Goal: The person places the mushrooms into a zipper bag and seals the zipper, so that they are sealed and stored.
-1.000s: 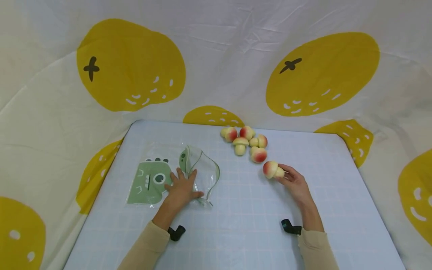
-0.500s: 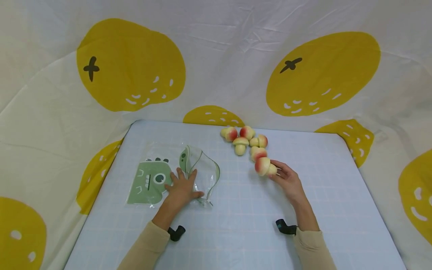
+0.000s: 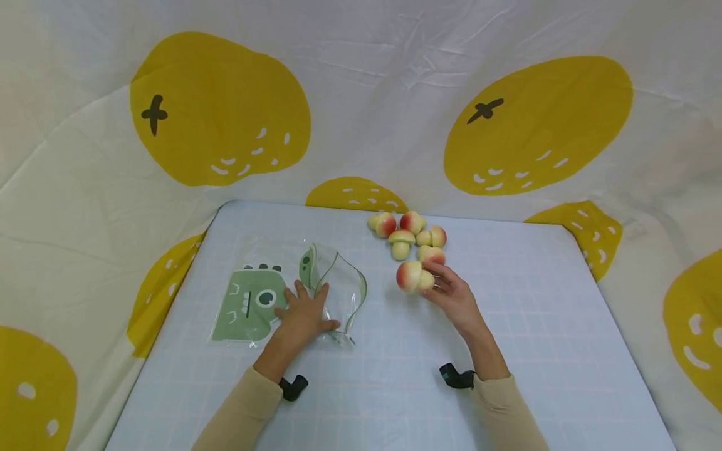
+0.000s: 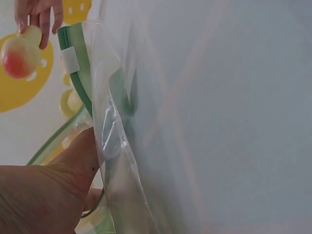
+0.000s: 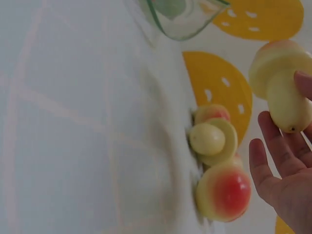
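A toy mushroom with a red-and-cream cap is pinched by its stem in my right hand, raised above the table. The right wrist view shows thumb and fingers on the stem of this mushroom. My left hand lies with fingers spread on a clear zip bag printed with a green dinosaur face. The bag's green-edged mouth gapes toward the right. A white slider sits on its zip in the left wrist view. Part of the bag is hidden under my left hand.
Several more toy mushrooms lie in a cluster at the back of the table, just beyond my right hand. The pale blue checked tablecloth covers the table. A white curtain with yellow fruit prints hangs behind and beside it.
My right hand has carried the mushroom leftward, past the front of the cluster and closer to the bag's mouth. My left hand and the bag have stayed in place.
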The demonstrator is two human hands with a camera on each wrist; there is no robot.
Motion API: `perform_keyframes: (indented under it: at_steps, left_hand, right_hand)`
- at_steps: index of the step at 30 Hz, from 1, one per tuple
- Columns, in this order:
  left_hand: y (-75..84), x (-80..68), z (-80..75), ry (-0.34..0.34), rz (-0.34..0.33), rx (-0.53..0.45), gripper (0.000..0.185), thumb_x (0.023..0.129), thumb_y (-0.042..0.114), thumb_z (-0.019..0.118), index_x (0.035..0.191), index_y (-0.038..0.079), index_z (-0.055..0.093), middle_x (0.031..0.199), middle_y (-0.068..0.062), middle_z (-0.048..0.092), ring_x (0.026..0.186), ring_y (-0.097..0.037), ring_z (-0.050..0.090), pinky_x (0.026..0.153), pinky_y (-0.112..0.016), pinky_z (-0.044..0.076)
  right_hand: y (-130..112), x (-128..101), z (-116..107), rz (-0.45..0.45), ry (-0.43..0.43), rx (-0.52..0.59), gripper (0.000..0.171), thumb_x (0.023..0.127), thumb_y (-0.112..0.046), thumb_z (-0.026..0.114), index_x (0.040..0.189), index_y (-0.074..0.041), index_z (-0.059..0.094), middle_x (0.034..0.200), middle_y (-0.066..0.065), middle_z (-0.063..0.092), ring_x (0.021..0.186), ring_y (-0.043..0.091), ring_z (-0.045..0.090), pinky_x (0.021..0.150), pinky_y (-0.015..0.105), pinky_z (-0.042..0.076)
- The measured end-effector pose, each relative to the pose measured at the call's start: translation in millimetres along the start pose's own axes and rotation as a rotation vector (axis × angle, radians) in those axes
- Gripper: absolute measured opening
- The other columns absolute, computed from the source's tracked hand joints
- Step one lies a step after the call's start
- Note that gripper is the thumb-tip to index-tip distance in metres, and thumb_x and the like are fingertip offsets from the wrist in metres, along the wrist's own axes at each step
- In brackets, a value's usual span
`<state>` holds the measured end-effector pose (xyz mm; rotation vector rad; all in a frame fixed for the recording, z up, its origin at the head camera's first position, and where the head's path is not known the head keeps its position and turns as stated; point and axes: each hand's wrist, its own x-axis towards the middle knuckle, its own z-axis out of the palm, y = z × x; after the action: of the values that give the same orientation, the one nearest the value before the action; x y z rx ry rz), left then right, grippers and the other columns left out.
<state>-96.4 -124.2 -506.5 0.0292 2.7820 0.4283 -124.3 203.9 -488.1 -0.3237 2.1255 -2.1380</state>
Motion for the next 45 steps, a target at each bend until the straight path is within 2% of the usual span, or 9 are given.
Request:
perform_keyframes:
  at_steps: [9, 16, 25, 30, 35, 40, 45]
  left_hand:
    - [-1.4, 5.4, 2.8, -0.003, 0.009, 0.032, 0.099, 0.08, 0.058, 0.077, 0.157, 0.015, 0.032, 0.149, -0.049, 0.013, 0.132, -0.072, 0.014, 0.084, -0.085, 0.029]
    - [-1.9, 4.9, 1.8, -0.002, -0.001, 0.036, 0.099, 0.079, 0.058, 0.077, 0.157, 0.016, 0.033, 0.149, -0.048, 0.014, 0.132, -0.072, 0.015, 0.084, -0.085, 0.03]
    - [-0.1, 3.8, 2.3, -0.008, -0.014, 0.043, 0.097, 0.08, 0.058, 0.077, 0.156, 0.017, 0.035, 0.149, -0.047, 0.016, 0.132, -0.071, 0.017, 0.085, -0.084, 0.03]
    - [2.9, 2.6, 0.5, -0.004, -0.019, 0.035, 0.096, 0.08, 0.057, 0.078, 0.156, 0.016, 0.036, 0.149, -0.047, 0.016, 0.132, -0.071, 0.017, 0.086, -0.084, 0.03]
    - [3.9, 1.3, -1.2, 0.009, -0.016, 0.021, 0.095, 0.08, 0.055, 0.079, 0.155, 0.015, 0.038, 0.148, -0.048, 0.017, 0.131, -0.071, 0.017, 0.085, -0.085, 0.029]
    - [4.6, 0.2, -2.3, 0.01, -0.012, 0.026, 0.094, 0.08, 0.055, 0.079, 0.154, 0.015, 0.038, 0.147, -0.049, 0.018, 0.131, -0.072, 0.018, 0.084, -0.085, 0.03]
    - [4.5, 1.4, -1.7, 0.007, -0.01, 0.05, 0.094, 0.081, 0.058, 0.077, 0.155, 0.016, 0.037, 0.148, -0.048, 0.017, 0.132, -0.071, 0.018, 0.084, -0.084, 0.032]
  right_hand:
    - [-3, 16, 35, -0.059, -0.066, 0.008, 0.053, 0.086, 0.01, 0.072, 0.136, 0.006, 0.054, 0.135, 0.016, 0.056, 0.111, 0.018, 0.06, 0.091, 0.028, 0.051]
    - [3, 26, 61, -0.072, -0.136, 0.006, 0.051, 0.085, 0.01, 0.072, 0.134, 0.005, 0.056, 0.135, 0.021, 0.055, 0.109, 0.022, 0.06, 0.09, 0.029, 0.051]
    - [15, 30, 92, -0.007, -0.182, 0.006, 0.05, 0.086, 0.007, 0.073, 0.133, 0.003, 0.058, 0.132, 0.02, 0.058, 0.106, 0.023, 0.062, 0.085, 0.03, 0.054]
    - [21, 37, 100, 0.026, -0.201, -0.013, 0.05, 0.087, 0.009, 0.071, 0.134, 0.007, 0.055, 0.134, 0.022, 0.057, 0.108, 0.026, 0.063, 0.085, 0.03, 0.054]
    - [25, 44, 105, 0.058, -0.235, -0.069, 0.049, 0.089, 0.004, 0.072, 0.135, 0.005, 0.056, 0.135, 0.021, 0.056, 0.111, 0.033, 0.063, 0.086, 0.033, 0.055]
    - [34, 51, 108, 0.047, -0.208, -0.122, 0.047, 0.089, -0.002, 0.075, 0.134, 0.0, 0.059, 0.133, 0.017, 0.059, 0.111, 0.034, 0.063, 0.086, 0.033, 0.054]
    - [39, 58, 110, 0.054, -0.14, -0.193, 0.046, 0.086, -0.002, 0.077, 0.13, 0.0, 0.062, 0.127, 0.015, 0.063, 0.105, 0.031, 0.066, 0.082, 0.031, 0.054]
